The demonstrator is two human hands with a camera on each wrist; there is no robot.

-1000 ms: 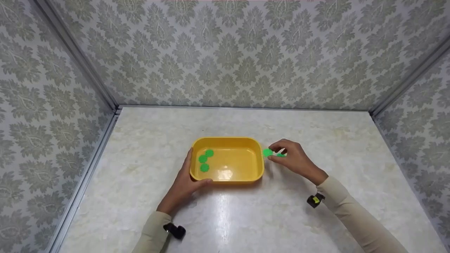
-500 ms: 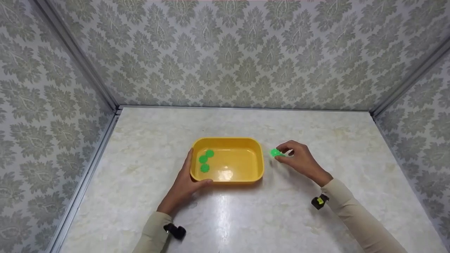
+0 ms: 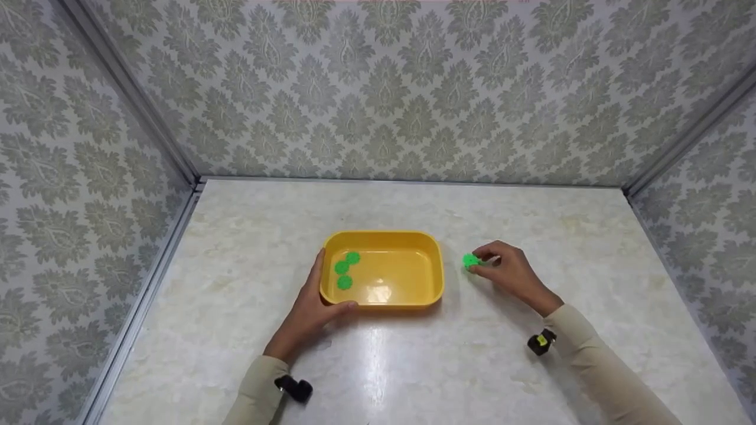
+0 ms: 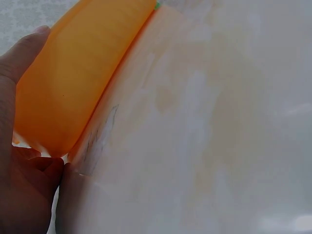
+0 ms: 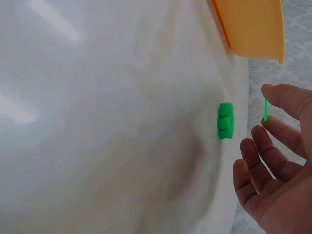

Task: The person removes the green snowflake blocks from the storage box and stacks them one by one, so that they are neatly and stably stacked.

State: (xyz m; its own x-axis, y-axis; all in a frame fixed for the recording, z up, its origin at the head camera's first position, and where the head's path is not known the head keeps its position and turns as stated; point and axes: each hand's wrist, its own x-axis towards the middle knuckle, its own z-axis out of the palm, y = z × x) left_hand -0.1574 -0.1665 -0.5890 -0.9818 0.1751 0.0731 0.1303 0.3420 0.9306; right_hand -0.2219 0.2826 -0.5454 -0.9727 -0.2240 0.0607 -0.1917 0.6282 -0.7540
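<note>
My left hand (image 3: 310, 304) grips the near left corner of a yellow rectangular tub (image 3: 407, 277), thumb along its front wall and fingers around its left side. In the left wrist view, the thumb (image 4: 27, 53) lies on the outer wall and the other fingers curl at the base. Three flat green scalloped discs (image 3: 344, 282) lie in the tub's left part. To the right of the tub, my right hand (image 3: 511, 271) pinches a thin green disc (image 5: 265, 108), edge-on in the right wrist view, between thumb and index finger. Beneath it on the table sits a thicker, ridged green piece (image 5: 225, 121).
The table (image 3: 248, 236) has a pale marbled top. Patterned wallpaper panels (image 3: 384, 88) rise behind it and on both sides, joined by metal frame rails (image 3: 142, 118). A small black wrist camera (image 3: 295, 389) sits on the left sleeve, another (image 3: 540, 341) on the right.
My right hand has moved right and slightly nearer, away from the tub, carrying the thin disc over the green piece on the table. The left hand and tub stay put.
</note>
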